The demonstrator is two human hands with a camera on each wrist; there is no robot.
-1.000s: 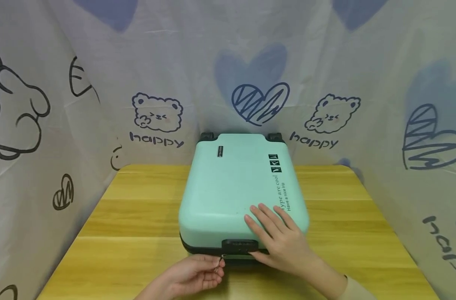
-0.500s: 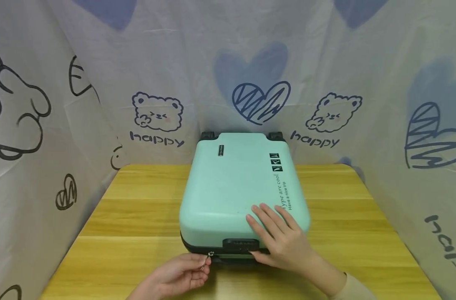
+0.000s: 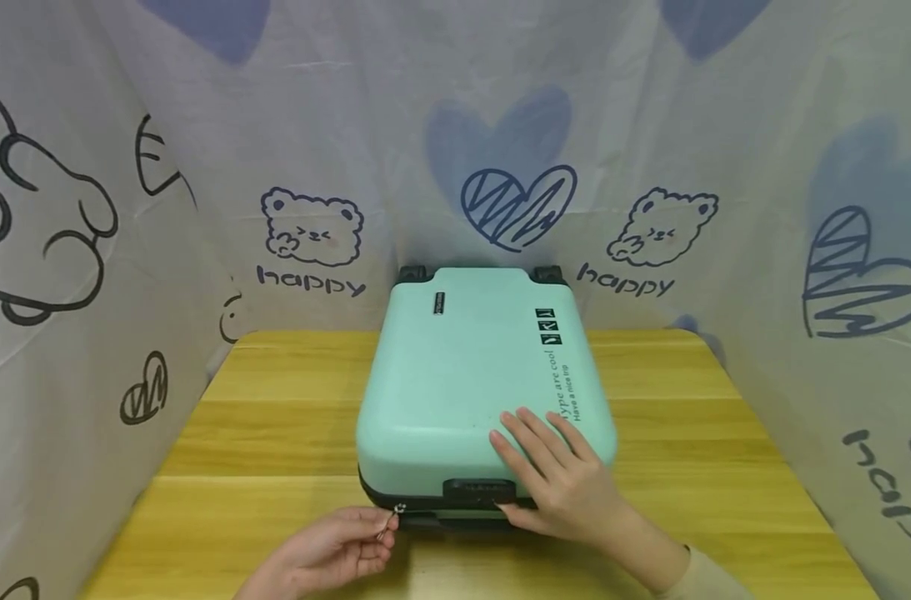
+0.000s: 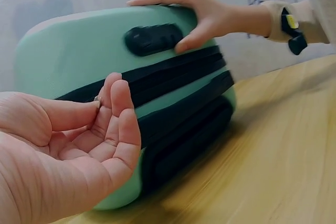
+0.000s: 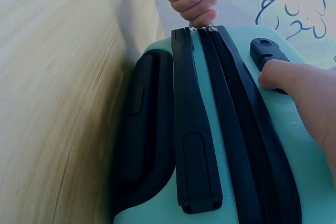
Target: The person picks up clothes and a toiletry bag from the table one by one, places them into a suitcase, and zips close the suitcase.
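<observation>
While pinching a small metal zipper pull (image 3: 397,510), left hand (image 3: 327,554); right hand (image 3: 568,483) flat, fingers straight, on smooth mint hard-shell suitcase (image 3: 463,375).

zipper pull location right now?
In the head view the zipper pull sits on the near edge of the mint suitcase, left of the black lock, pinched by the left hand.

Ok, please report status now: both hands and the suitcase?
Left hand pinches zipper pull. Right hand flat on mint suitcase, thumb by black lock. Nothing obstructing.
</observation>
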